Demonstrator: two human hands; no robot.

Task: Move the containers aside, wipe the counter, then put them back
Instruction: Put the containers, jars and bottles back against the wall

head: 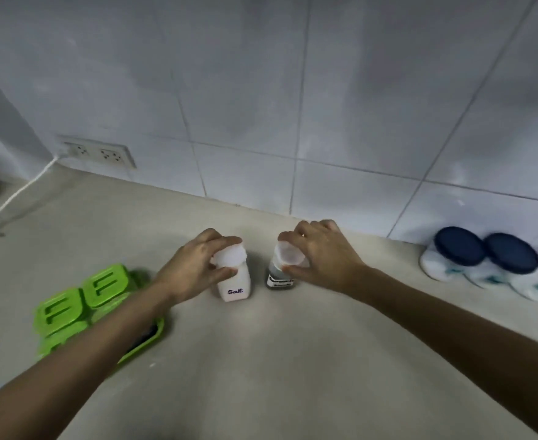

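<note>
A small white jar labelled "Salt" (234, 285) stands upright on the beige counter (261, 360). My left hand (194, 266) grips its white lid from above. Just to its right stands a second small jar (277, 277) with a dark label and a white lid, held at the top by my right hand (321, 258). Both jars rest near the wall, a small gap between them. No cloth is in view.
A green seasoning box (80, 306) with flip lids sits at the left, partly under my left forearm. Jars with dark blue lids (483, 252) lie against the wall at the right. A wall socket (99, 152) with a white cable (23, 188) is at the back left.
</note>
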